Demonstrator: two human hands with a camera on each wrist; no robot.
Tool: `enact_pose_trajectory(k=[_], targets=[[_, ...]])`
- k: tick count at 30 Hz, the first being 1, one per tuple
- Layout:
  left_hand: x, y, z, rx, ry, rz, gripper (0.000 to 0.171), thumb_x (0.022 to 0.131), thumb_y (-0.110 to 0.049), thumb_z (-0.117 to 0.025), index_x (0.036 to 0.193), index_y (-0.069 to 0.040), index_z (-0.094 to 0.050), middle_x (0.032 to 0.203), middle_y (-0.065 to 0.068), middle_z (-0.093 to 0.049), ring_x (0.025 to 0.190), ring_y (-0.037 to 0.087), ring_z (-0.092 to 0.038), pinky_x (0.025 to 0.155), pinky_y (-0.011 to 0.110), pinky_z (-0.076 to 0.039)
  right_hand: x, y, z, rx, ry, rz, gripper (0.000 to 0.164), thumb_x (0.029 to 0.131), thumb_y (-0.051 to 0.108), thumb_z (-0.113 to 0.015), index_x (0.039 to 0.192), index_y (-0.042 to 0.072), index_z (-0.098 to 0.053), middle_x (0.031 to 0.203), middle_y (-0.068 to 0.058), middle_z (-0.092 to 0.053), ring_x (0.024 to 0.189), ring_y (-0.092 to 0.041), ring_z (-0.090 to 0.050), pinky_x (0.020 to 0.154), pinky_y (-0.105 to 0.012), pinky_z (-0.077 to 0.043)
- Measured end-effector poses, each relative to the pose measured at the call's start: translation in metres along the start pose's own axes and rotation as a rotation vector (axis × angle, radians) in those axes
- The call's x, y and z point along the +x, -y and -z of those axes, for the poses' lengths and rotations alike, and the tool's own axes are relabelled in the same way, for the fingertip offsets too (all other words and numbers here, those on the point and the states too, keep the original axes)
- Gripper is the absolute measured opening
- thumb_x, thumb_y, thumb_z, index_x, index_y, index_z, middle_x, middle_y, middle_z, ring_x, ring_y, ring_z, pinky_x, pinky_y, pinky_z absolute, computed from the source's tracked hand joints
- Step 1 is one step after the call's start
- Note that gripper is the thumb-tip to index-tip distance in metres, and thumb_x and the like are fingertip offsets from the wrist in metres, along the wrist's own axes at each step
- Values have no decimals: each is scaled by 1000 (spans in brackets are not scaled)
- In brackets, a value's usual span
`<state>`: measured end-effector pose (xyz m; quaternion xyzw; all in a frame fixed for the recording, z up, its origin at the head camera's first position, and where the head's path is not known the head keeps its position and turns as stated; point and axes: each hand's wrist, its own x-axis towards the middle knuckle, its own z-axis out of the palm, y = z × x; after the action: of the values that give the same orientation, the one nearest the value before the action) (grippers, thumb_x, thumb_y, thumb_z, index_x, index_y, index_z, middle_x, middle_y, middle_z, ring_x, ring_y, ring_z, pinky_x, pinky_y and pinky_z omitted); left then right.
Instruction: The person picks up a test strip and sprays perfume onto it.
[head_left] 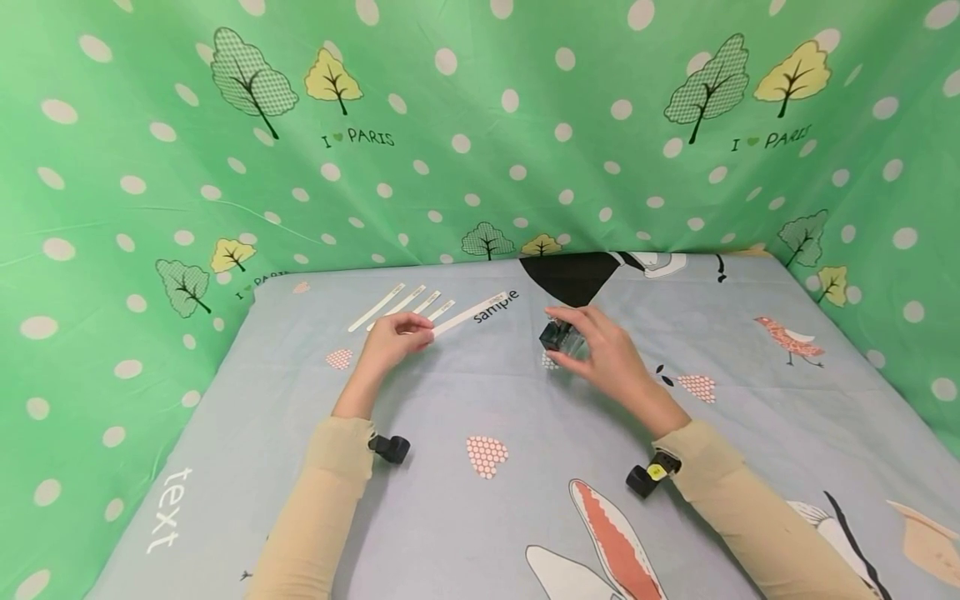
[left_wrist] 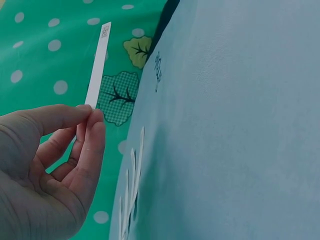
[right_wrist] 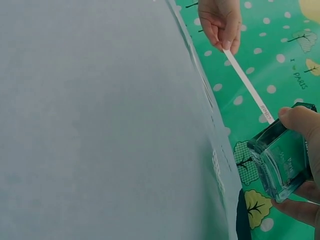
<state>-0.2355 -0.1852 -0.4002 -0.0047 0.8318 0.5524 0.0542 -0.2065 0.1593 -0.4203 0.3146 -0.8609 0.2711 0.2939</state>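
My left hand (head_left: 393, 340) pinches a white paper test strip (head_left: 471, 314) by its near end, between thumb and fingertips. Small print marks the strip's far end, which points toward my right hand. In my right hand (head_left: 609, 350), a teal-tinted glass perfume bottle (right_wrist: 282, 162) is held tilted between thumb and fingers, with lettering that includes "Paris" on one face. The strip's tip and the bottle are apart in the head view. Beyond my left hand, several similar white strips (head_left: 377, 307) lie side by side on the cloth, partly hidden by that hand.
A grey-blue printed cloth (head_left: 450, 400) covers the flat surface under both hands. Green dotted fabric (head_left: 420, 100) hangs behind it and along the sides. Each wrist carries a small black camera, such as the left one (head_left: 392, 449).
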Motion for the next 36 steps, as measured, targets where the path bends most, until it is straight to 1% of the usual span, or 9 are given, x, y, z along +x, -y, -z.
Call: enact_pose_trajectory(k=[7,10,15,18,22,25,29,32,36], targets=[[0,-3,-1,12,-7,-1,27,90,-9,-72,112,7,-68,97,13,-74,73,0,-64,76,20,-60,1,2,-2,-10,-12,-5,66,76,22,-87,135,20,-58,103,-11,-62,73,-27,-61,52,-32,-48],[0,-3,-1,10,-2,-5,27,90,-9,-72,112,7,-67,99,15,-74,74,0,-64,76,19,-60,1,3,-1,-16,-2,-26,65,77,23,-86,135,21,-57,102,-11,-62,71,-27,-60,50,-31,-46],[3,-2,-2,2,-7,-5,26,90,-7,-71,111,7,-67,99,17,-73,74,0,-65,74,18,-60,0,3,-1,-18,23,-71,67,80,24,-85,139,23,-54,105,-11,-61,72,-26,-59,52,-30,-46],[4,-2,-2,7,-17,-3,24,90,-6,-71,110,7,-68,96,14,-73,74,1,-65,73,19,-60,0,2,0,-13,26,-80,68,80,23,-85,140,24,-52,107,-11,-61,75,-24,-58,54,-31,-48],[4,-1,1,24,-26,-4,23,90,-8,-71,109,5,-68,91,8,-72,74,2,-65,73,19,-60,-2,2,1,-5,27,-78,69,81,23,-84,141,24,-52,110,-10,-61,82,-23,-60,57,-33,-50],[2,-2,4,22,-28,-10,24,90,-8,-71,110,6,-68,89,6,-71,74,3,-65,73,18,-59,-3,1,3,2,29,-79,69,81,23,-84,142,25,-52,110,-10,-61,83,-24,-60,58,-33,-50],[2,-2,8,21,-35,-23,27,90,-7,-71,112,8,-68,94,13,-71,72,1,-64,71,15,-58,-4,0,4,11,26,-78,69,81,22,-84,142,25,-52,108,-9,-60,82,-24,-60,58,-33,-49],[3,0,12,25,-46,-20,28,90,-7,-71,113,8,-67,95,14,-72,70,-1,-63,70,13,-57,-5,0,5,17,23,-73,70,80,22,-85,142,25,-52,109,-9,-61,84,-23,-60,58,-33,-50],[5,3,17,32,-63,-4,29,90,-7,-70,114,8,-67,87,3,-70,69,-2,-63,71,14,-57,-6,-1,6,18,19,-66,70,80,21,-85,142,24,-52,109,-9,-61,83,-23,-59,59,-34,-49]])
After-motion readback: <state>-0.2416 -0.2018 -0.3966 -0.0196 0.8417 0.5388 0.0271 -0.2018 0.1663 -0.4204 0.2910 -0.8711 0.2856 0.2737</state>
